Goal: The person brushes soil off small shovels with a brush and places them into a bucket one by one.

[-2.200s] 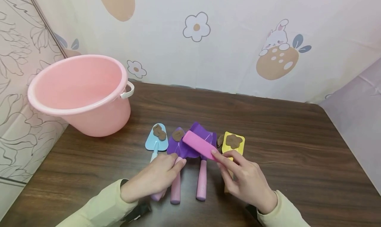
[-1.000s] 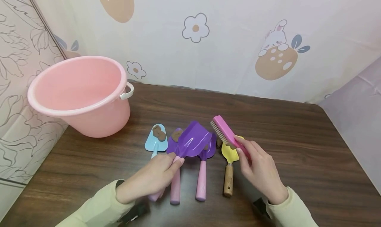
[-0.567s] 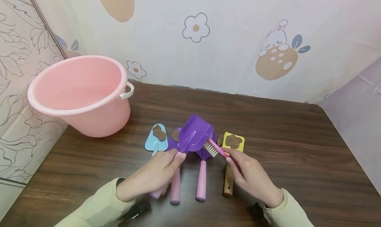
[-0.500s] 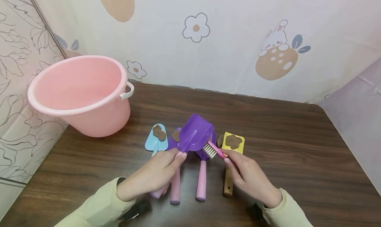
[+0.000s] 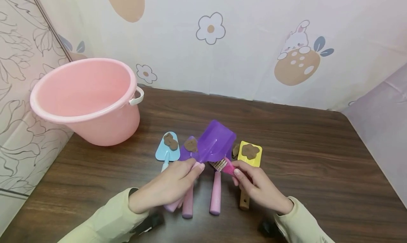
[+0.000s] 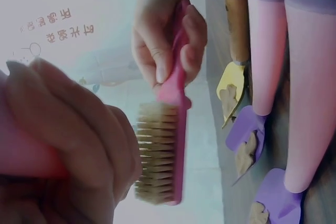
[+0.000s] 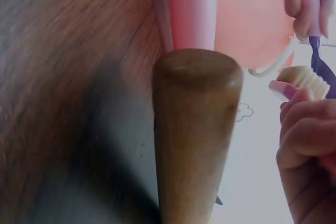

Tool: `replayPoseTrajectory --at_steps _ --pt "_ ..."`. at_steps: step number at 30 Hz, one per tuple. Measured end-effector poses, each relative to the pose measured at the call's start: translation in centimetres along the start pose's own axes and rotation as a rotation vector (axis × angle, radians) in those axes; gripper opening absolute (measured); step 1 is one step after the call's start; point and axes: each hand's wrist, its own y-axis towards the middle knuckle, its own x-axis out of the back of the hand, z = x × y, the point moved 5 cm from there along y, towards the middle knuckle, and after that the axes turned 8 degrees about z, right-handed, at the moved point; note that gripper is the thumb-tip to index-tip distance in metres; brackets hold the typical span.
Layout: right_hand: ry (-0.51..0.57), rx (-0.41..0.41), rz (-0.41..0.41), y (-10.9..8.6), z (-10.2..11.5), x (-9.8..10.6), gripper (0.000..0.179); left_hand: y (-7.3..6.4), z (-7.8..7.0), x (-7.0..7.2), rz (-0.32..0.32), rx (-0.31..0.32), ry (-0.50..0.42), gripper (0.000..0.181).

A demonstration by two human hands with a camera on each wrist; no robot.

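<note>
My left hand [image 5: 171,182] grips the pink handle of a purple shovel [image 5: 217,140], whose blade is raised above other shovels. My right hand [image 5: 260,186] pinches a pink brush [image 5: 229,167] by its handle, below the blade's near right edge. The bristles [image 6: 157,150] point toward the shovel; in the right wrist view they overlap the blade [image 7: 326,72], and I cannot tell how firmly they touch. Beneath lie a purple shovel [image 5: 183,154] with a brown clay-like lump and another, mostly hidden, with a pink handle [image 5: 215,197].
A light blue trowel [image 5: 162,154] and a yellow shovel [image 5: 254,161] with a wooden handle [image 7: 197,129] flank them, both bearing brown lumps. Another brown lump [image 5: 235,150] sits beside the yellow one. A pink bucket [image 5: 108,133] with a white handle stands at the left on the wooden table [image 5: 302,147].
The brush first lay across the blade's top, then lifted off to the right. It came back at the near edge and has turned bristles up beneath. The held shovel shifted slightly right.
</note>
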Motion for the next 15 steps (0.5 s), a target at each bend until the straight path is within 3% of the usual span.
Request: replayPoseTrajectory --at_steps 9,15 --pt "0.286 -0.058 -0.027 -0.4 -1.5 1.4 0.02 0.0 0.3 -0.3 0.013 -0.025 0.026 0.037" --pt "0.34 -0.078 -0.089 -0.8 -2.1 2.7 0.025 -0.2 0.5 -0.5 0.059 -0.044 -0.048 0.039"
